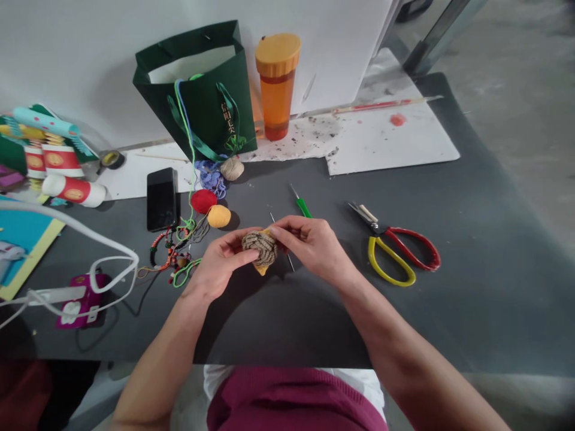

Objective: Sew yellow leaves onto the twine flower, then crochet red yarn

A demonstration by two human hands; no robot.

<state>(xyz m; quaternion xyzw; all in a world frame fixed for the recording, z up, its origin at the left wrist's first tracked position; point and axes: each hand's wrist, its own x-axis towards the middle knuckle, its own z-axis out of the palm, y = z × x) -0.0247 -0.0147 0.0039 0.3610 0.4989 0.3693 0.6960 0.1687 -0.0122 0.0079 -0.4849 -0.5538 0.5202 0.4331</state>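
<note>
Between my two hands is a small round crocheted piece [261, 248], brown and ribbed, with yellow points at its top and bottom. My left hand [223, 258] grips its left side, the thumb lying across the front. With thumb and fingertips pressed together, my right hand [309, 244] pinches the yellow point at the upper right. Beneath the hands a thin metal needle or hook [290, 260] lies on the dark table. Just beyond my right hand rests a green-handled crochet hook [303, 207]. Scissors [395, 245] with one yellow and one red handle lie to the right.
A red yarn ball [203, 202], a yellow yarn ball [219, 216] and a beige one [232, 169] sit behind my left hand. A phone [162, 199], green paper bag [197, 90] and orange bottle [277, 90] stand or lie further back. White cables [112, 239] loop at left.
</note>
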